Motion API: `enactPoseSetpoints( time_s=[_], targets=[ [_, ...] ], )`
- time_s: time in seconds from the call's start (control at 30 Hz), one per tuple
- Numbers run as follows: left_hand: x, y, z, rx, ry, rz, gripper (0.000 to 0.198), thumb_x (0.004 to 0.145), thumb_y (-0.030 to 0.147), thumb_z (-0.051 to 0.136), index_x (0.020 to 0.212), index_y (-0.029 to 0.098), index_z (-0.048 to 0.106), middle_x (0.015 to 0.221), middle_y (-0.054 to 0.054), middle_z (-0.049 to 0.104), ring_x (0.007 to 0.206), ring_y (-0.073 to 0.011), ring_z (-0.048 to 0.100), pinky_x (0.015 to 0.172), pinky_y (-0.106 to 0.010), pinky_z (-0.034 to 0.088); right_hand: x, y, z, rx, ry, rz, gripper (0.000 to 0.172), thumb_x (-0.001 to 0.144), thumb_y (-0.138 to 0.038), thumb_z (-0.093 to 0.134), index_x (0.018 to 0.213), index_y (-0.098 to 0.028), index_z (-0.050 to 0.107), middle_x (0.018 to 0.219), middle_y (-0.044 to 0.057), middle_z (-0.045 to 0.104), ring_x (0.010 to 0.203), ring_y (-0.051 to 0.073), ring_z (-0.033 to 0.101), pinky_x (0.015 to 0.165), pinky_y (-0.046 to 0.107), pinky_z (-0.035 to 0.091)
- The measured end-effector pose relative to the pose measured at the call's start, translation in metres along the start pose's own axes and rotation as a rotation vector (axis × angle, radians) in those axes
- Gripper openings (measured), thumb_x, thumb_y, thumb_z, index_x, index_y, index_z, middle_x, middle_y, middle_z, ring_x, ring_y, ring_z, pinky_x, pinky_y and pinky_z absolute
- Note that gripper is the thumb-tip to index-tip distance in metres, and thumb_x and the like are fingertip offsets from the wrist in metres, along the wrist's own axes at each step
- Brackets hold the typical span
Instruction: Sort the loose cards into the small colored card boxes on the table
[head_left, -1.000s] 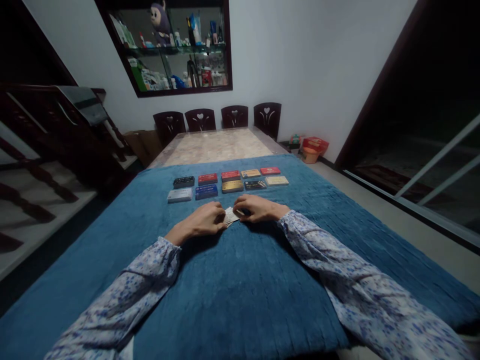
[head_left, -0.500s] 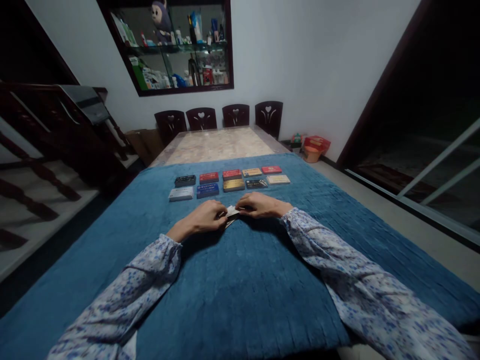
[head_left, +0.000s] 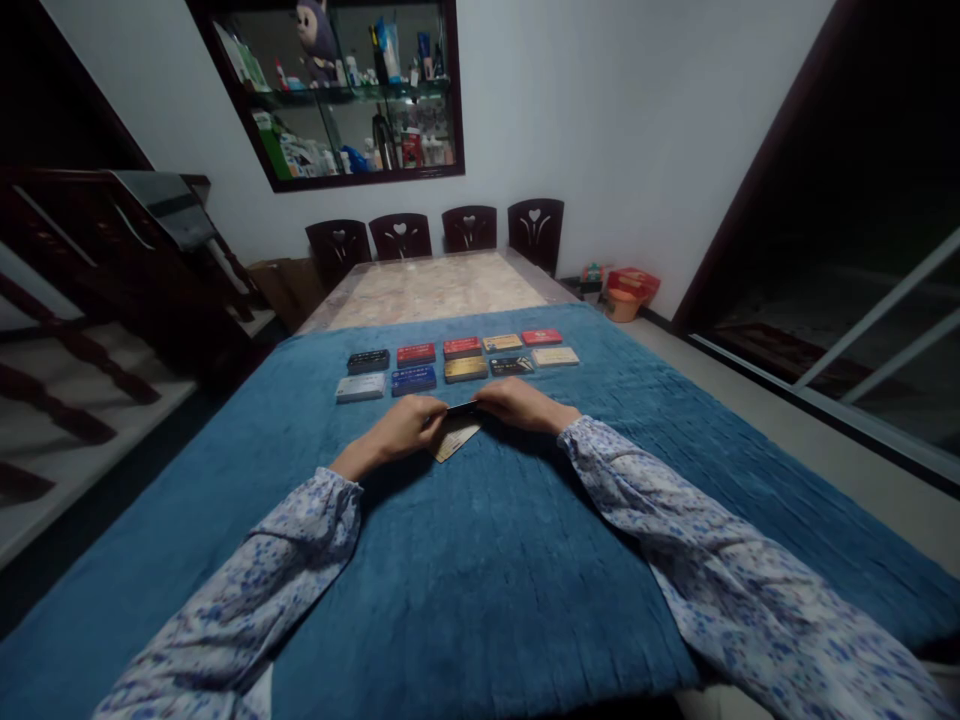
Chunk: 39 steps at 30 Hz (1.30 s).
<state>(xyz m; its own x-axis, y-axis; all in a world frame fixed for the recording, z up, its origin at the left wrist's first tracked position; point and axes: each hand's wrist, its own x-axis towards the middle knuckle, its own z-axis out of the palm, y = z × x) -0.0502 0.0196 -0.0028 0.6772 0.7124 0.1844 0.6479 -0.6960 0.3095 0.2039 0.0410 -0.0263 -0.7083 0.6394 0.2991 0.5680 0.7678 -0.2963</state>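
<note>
My left hand (head_left: 406, 425) and my right hand (head_left: 519, 403) pinch the two ends of a thin dark card-like piece (head_left: 461, 408), seen nearly edge-on above the cloth. Under it, close to my left fingertips, a pale yellowish card (head_left: 455, 438) slants over the blue cloth. Just beyond my hands, small stacks of cards stand in two rows. The near row has a white stack (head_left: 361, 388), a blue stack (head_left: 414, 379), a gold stack (head_left: 466, 369), a black one (head_left: 512, 366) and a cream one (head_left: 556, 356). Black, red and yellow stacks form the far row.
The blue cloth (head_left: 465, 580) covers the near part of a long table with a marble-like top (head_left: 439, 285). Dark chairs (head_left: 535, 230) stand at its far end. A wooden railing is at the left, and an orange bucket (head_left: 621, 305) is on the floor at the right.
The piece between my hands has tilted from a pale face to a dark edge. More of the pale card beneath now shows. Both hands have risen slightly in view.
</note>
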Motion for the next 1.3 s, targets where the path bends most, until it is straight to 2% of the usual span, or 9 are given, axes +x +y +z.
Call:
enactPoseSetpoints(
  time_s=[0.27,0.43,0.67,1.03,1.3],
  targets=[
    [0.002,-0.003,0.004,0.023,0.031,-0.033,0.026,0.091,0.009,0.053,0.097,0.016,0.077,0.094,-0.008,0.077,0.084,-0.0184,0.067,0.078,-0.028,0.049,0.001,-0.006,-0.002,-0.028,0.003,0.107,0.022,0.099,-0.011,0.054,0.102,-0.017,0.075,0.098,0.011,0.077,0.089,0.021,0.069,0.076,0.028,0.045],
    [0.001,-0.005,0.008,0.006,0.077,-0.064,0.025,0.092,0.009,0.055,0.098,0.016,0.079,0.091,-0.008,0.077,0.079,-0.0165,0.065,0.075,-0.026,0.048,-0.001,-0.004,0.0,-0.017,0.048,0.119,0.017,0.096,-0.01,0.057,0.091,-0.017,0.072,0.087,0.008,0.075,0.08,0.019,0.065,0.069,0.026,0.038],
    [0.0,-0.011,0.016,-0.067,0.208,-0.064,0.024,0.088,0.008,0.058,0.094,0.013,0.081,0.083,-0.006,0.077,0.073,-0.0151,0.064,0.07,-0.024,0.047,-0.003,0.008,0.007,0.025,0.142,0.123,0.012,0.089,-0.01,0.063,0.081,-0.016,0.069,0.077,0.005,0.07,0.069,0.015,0.057,0.064,0.025,0.033],
    [0.005,-0.013,0.037,-0.256,0.355,-0.052,0.026,0.089,0.01,0.058,0.101,0.015,0.081,0.095,-0.007,0.082,0.081,-0.0174,0.073,0.077,-0.027,0.055,-0.002,0.014,0.016,0.14,0.259,0.109,0.009,0.082,-0.011,0.068,0.078,-0.016,0.074,0.075,0.003,0.072,0.071,0.015,0.061,0.068,0.025,0.04],
    [0.006,-0.016,0.041,-0.29,0.349,-0.051,0.028,0.088,0.009,0.057,0.101,0.016,0.081,0.096,-0.005,0.082,0.083,-0.0186,0.074,0.078,-0.028,0.058,-0.002,0.016,0.02,0.199,0.346,0.03,0.012,0.086,-0.014,0.068,0.092,-0.017,0.078,0.087,0.006,0.076,0.081,0.018,0.066,0.076,0.03,0.048]
  ],
)
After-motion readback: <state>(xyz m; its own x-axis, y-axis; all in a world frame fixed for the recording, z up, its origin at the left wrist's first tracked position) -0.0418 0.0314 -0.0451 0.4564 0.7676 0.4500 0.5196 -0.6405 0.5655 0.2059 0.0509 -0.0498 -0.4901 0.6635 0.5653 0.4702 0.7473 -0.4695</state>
